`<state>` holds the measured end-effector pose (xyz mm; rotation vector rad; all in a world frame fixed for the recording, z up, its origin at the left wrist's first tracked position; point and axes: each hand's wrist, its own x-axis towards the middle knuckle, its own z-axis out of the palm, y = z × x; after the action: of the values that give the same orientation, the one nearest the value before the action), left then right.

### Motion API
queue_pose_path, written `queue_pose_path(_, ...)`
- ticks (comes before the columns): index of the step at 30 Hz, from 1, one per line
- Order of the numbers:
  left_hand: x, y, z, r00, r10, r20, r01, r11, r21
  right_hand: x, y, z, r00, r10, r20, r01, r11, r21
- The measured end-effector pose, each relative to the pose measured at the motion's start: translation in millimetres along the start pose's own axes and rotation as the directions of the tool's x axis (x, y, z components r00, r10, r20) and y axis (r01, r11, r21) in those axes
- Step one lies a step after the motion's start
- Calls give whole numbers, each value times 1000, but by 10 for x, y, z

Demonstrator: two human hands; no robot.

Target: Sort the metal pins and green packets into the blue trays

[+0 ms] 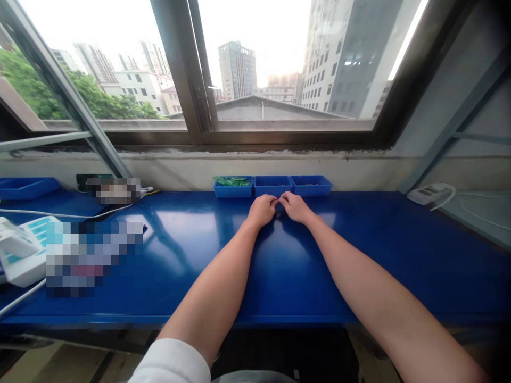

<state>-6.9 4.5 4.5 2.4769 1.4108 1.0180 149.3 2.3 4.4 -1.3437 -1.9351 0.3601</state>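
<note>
Both my hands meet over the blue table (191, 276), just in front of a row of small blue bins. My left hand (262, 210) is closed in a pinch. Facing it, my right hand (296, 207) also pinches, its fingertips almost touching those of the left. Whatever lies between the fingertips is too small to make out. Nearest to the hands is the middle bin (273, 190), with small pieces barely visible inside. Green packets (235, 181) fill the left bin (233, 193). Small pieces, not clear in kind, lie in the right bin (313, 190).
A white device with light-blue strips (24, 252) stands at the left, beside blurred-out items. White cables (24, 299) cross that side. Another blue tray (27, 190) is at the far left. At right, a power strip (429, 193) lies near a grey metal post (439, 133).
</note>
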Motion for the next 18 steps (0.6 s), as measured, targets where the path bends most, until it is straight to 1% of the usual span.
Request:
queue_pose_path(4,1,-2,-11,998,-24,-53,25,1000,19,23,3,-10,998,2,-60,12,973,232)
queue_pose_path(7,1,-3,-15,998,-16,-67,17,1000,4,39,15,-15,998,0,-66,23,936,351)
queue_pose_path(11,1,4,-11,998,-26,-60,26,1000,-1,43,21,-13,996,27,-89,19,876,482)
queue_pose_path(14,-1,13,-12,998,-38,-43,39,999,4,39,13,-16,997,40,-72,1,872,490)
queue_pose_path(16,-2,19,-19,998,-48,-42,48,999,1,39,7,-24,996,53,-72,-15,890,455)
queue_pose_path(18,-5,26,-29,995,-80,-54,79,997,-4,38,-1,-37,992,65,-107,-19,923,384)
